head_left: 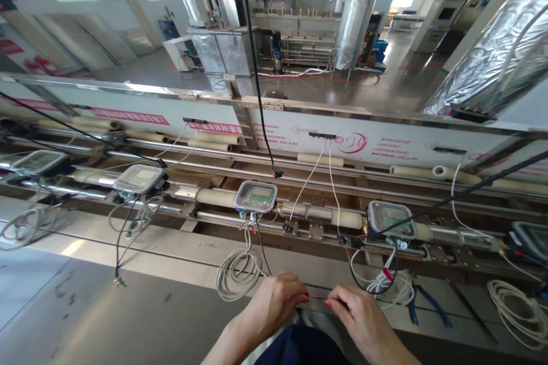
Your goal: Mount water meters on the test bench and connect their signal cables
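My left hand [277, 298] is closed, its thumb and fingers pinched on a thin orange-brown wire [317, 297]. On the wire's other end, my right hand [353, 307] pinches too. The short stretch between them looks taut. A dark cable [262, 245] drops from the meter with a clear cover [256, 197] toward my left hand; whether it joins the wire is hidden by the fingers. Left of that hand hangs a coil of pale cable [240, 275]. Another white coil with a red tag [391, 284] lies just beyond my right hand.
Blue-handled pliers [428, 305] and a thin dark rod [471, 309] lie on the ledge at right. Several meters sit along the pipes, among them one at right [391, 219]. A black cable [257, 68] hangs from above. Metal rails [205, 168] run behind.
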A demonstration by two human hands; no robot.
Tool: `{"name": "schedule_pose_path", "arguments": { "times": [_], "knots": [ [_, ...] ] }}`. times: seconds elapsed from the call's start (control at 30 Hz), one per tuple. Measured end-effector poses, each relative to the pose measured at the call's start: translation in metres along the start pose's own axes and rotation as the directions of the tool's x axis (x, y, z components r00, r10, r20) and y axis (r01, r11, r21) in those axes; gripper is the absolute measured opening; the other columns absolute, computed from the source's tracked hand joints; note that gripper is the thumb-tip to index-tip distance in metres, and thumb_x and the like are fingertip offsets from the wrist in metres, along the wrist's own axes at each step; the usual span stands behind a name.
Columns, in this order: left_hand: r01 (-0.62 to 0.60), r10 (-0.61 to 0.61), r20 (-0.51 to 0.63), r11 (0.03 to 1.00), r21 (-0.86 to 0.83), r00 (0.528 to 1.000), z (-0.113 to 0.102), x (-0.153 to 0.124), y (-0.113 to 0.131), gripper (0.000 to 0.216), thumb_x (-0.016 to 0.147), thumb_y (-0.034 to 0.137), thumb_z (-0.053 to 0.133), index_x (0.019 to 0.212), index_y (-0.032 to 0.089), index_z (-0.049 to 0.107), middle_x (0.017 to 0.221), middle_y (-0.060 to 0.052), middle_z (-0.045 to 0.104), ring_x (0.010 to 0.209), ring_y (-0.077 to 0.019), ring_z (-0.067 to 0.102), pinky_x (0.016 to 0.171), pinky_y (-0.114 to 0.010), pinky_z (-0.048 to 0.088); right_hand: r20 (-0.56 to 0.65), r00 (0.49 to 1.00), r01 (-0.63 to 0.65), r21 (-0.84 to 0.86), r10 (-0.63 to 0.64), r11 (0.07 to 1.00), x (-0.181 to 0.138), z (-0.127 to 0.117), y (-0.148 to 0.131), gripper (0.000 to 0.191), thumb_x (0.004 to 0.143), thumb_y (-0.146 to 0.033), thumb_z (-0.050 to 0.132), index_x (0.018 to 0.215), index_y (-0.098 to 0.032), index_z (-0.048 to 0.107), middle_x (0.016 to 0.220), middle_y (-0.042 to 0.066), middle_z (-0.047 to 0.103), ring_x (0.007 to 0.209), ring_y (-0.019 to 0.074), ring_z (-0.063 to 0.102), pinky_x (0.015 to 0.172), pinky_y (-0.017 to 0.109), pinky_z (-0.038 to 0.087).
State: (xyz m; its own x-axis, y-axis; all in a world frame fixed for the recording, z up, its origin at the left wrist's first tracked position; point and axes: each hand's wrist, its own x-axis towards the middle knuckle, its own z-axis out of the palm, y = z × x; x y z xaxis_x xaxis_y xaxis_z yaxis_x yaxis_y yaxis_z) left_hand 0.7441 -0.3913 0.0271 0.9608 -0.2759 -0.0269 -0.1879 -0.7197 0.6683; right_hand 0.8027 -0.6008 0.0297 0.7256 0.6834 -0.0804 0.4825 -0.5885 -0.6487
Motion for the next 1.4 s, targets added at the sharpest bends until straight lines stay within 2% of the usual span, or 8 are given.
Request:
{"name": "schedule_pose_path", "arguments": {
  "times": [0.27,0.53,0.73,0.9,1.03,1.13,1.27,1.4],
  "knots": [
    [0.179,-0.194,-0.092,0.973,-0.149,0.977,0.004,-0.001,0.007,0.021,0.090,0.024,0.047,0.081,0.019,0.065,0.075,-0.001,0.059,0.077,-0.0138,0.052,0.069,-0.021,0.035,-0.158,0.970,0.149,-0.209,-0.183,0.967,0.013,-0.001,0.014,0.041,0.094,-0.041,0.034,0.064,-0.020,0.053,0.061,0.001,0.061,0.056,0.0135,0.055,0.055,0.025,0.032],
    [0.313,-0.364,-0.126,0.899,-0.307,0.923,0.002,-0.010,-0.003,0.019,0.083,0.024,0.054,0.069,0.019,0.066,0.068,-0.001,0.059,0.069,-0.0125,0.055,0.064,-0.021,0.036,-0.206,0.976,0.075,0.014,-0.071,0.997,0.035,-0.002,0.009,0.038,0.092,-0.042,0.038,0.062,-0.020,0.048,0.054,-0.001,0.054,0.049,0.0112,0.049,0.051,0.024,0.030],
    [0.417,-0.586,-0.003,0.581,-0.699,0.811,-0.009,-0.019,-0.039,0.025,0.073,0.037,0.060,0.067,0.014,0.066,0.053,-0.001,0.056,0.049,-0.0125,0.051,0.050,-0.022,0.039,-0.277,0.952,-0.041,0.315,0.133,0.948,0.059,0.003,-0.006,0.039,0.090,-0.049,0.038,0.071,-0.019,0.055,0.060,0.001,0.057,0.054,0.0122,0.052,0.055,0.023,0.037],
    [0.364,-0.549,0.035,0.504,-0.783,0.835,-0.031,-0.019,-0.053,0.026,0.068,0.039,0.063,0.063,0.013,0.064,0.051,-0.002,0.058,0.046,-0.0120,0.051,0.049,-0.021,0.041,-0.071,0.967,-0.137,0.664,0.245,0.735,0.087,0.052,-0.058,0.041,0.083,-0.055,0.048,0.091,-0.017,0.060,0.064,0.000,0.058,0.047,0.0087,0.043,0.044,0.021,0.033],
    [0.333,-0.491,0.024,0.553,-0.763,0.871,-0.046,-0.024,-0.060,0.024,0.071,0.035,0.060,0.063,0.013,0.063,0.051,0.000,0.056,0.046,-0.0111,0.051,0.048,-0.020,0.040,-0.040,0.958,-0.144,0.788,0.284,0.598,0.107,0.081,-0.092,0.042,0.075,-0.057,0.059,0.080,-0.016,0.060,0.059,-0.002,0.055,0.045,0.0068,0.041,0.042,0.020,0.033],
    [0.303,-0.405,0.056,0.578,-0.758,0.913,-0.054,-0.030,-0.068,0.022,0.074,0.034,0.058,0.071,0.013,0.064,0.058,-0.001,0.059,0.049,-0.0113,0.053,0.049,-0.020,0.043,-0.063,0.947,-0.133,0.816,0.314,0.563,0.111,0.082,-0.102,0.042,0.073,-0.057,0.060,0.076,-0.015,0.059,0.058,-0.003,0.057,0.041,0.0051,0.039,0.040,0.019,0.032],
    [0.284,-0.392,0.048,0.570,-0.771,0.919,-0.066,-0.031,-0.076,0.034,0.071,0.035,0.062,0.097,0.014,0.057,0.093,-0.006,0.063,0.053,-0.0115,0.056,0.037,-0.018,0.040,-0.034,0.953,-0.143,0.827,0.303,0.544,0.107,0.071,-0.104,0.041,0.074,-0.056,0.060,0.077,-0.016,0.057,0.063,-0.001,0.061,0.039,0.0052,0.044,0.039,0.019,0.032],
    [0.243,-0.408,0.006,0.533,-0.810,0.913,-0.077,-0.019,-0.073,0.039,0.079,0.049,0.054,0.093,0.012,0.056,0.060,0.001,0.054,0.039,-0.0063,0.041,0.033,-0.015,0.028,0.028,0.963,-0.181,0.802,0.267,0.569,0.103,0.063,-0.101,0.040,0.074,-0.055,0.060,0.077,-0.016,0.056,0.064,-0.001,0.063,0.041,0.0065,0.050,0.041,0.020,0.036]
  ]
}}
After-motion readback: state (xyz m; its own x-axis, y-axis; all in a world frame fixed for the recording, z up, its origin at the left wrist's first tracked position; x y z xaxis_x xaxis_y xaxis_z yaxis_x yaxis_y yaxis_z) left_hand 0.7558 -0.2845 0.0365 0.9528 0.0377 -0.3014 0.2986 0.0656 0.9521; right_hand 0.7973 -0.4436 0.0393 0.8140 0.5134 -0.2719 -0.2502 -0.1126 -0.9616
